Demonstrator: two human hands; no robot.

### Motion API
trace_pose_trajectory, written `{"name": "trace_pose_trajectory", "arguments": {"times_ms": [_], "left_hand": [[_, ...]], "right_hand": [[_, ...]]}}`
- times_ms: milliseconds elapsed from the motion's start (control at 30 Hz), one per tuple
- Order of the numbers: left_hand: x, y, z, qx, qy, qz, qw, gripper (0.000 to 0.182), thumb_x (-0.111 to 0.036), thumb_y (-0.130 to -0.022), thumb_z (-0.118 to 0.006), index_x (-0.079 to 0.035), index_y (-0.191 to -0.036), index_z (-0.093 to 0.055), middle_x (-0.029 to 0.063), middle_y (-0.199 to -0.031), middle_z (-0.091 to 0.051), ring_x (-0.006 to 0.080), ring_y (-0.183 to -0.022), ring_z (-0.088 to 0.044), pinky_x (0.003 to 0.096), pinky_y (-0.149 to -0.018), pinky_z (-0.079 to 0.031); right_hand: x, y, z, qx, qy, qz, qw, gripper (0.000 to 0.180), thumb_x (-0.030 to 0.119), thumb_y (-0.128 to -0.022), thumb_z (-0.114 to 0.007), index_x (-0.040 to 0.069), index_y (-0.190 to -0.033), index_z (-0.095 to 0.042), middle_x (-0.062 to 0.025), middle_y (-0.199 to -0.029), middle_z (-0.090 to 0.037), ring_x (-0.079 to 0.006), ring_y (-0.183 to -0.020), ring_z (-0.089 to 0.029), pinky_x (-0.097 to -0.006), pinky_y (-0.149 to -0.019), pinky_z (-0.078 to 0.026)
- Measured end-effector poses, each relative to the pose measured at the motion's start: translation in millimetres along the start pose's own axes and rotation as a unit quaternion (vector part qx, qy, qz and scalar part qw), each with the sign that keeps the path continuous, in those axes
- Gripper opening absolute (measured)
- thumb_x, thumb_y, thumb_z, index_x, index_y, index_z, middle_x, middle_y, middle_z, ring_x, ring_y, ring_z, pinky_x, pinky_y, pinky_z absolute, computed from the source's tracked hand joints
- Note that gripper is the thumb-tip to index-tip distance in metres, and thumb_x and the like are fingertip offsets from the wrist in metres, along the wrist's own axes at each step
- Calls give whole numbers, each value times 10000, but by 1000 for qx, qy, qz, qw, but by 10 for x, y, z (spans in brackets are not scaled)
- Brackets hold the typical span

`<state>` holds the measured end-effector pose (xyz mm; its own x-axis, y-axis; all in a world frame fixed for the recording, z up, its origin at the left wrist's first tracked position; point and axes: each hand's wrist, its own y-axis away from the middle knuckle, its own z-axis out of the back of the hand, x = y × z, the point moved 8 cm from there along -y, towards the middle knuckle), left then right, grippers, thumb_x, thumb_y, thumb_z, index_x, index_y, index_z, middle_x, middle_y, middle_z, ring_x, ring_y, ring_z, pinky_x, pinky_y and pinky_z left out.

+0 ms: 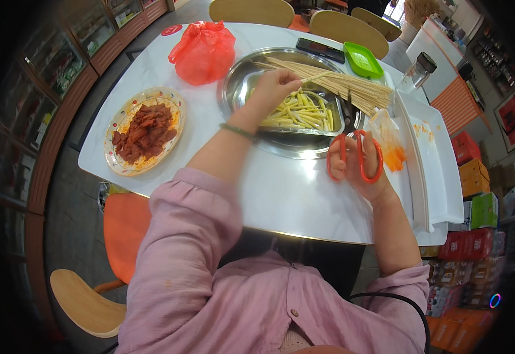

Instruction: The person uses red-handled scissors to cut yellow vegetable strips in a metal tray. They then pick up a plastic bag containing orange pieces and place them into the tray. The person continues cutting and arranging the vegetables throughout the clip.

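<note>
My left hand [279, 86] pinches a thin pale green stalk [314, 78] above a rectangular metal tray [304, 130]. Many cut yellow-green stalks [304, 110] lie in that tray, which sits in a large round steel platter [235, 88]. A bundle of bamboo skewers [359, 86] rests across the platter's far right side. In my right hand [357, 168] are scissors with red handles [364, 157], fingers through the loops, dark blades pointing away from me. To the left stands a patterned oval plate [116, 128] of red, sauce-coated meat pieces [144, 132].
A red plastic bag [204, 53], black phone [320, 50] and green tray [363, 60] stand along the far side. At right are a glass jar [416, 73], a stained plastic glove [388, 141] and long white trays [439, 168]. An orange chair [124, 230] stands at lower left.
</note>
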<state>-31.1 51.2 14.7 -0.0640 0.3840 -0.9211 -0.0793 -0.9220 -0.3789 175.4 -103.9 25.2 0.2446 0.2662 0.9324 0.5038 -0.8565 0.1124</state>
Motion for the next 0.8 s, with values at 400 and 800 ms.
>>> {"name": "trace_pose_trajectory", "arguments": {"times_ms": [400, 800], "left_hand": [[-49, -74, 296, -79, 21, -64, 995, 165, -183, -832, -748, -30, -878, -701, 14, -773, -684, 84, -716, -619, 252, -669, -500], [-22, -44, 270, -65, -70, -34, 995, 156, -171, -796, -742, -35, -858, -697, 19, -745, -652, 99, -695, -599, 268, -665, -492]], "right_hand": [[157, -754, -44, -67, 289, -149, 943, 658, 752, -950, -427, 104, -962, -540, -3, -676, -521, -137, -577, -522, -259, -567, -428], [108, -1060, -16, -73, 306, -88, 945, 684, 739, -941, -470, 64, -906, -571, 2, -620, -538, -132, -514, -538, -264, -516, -447]]}}
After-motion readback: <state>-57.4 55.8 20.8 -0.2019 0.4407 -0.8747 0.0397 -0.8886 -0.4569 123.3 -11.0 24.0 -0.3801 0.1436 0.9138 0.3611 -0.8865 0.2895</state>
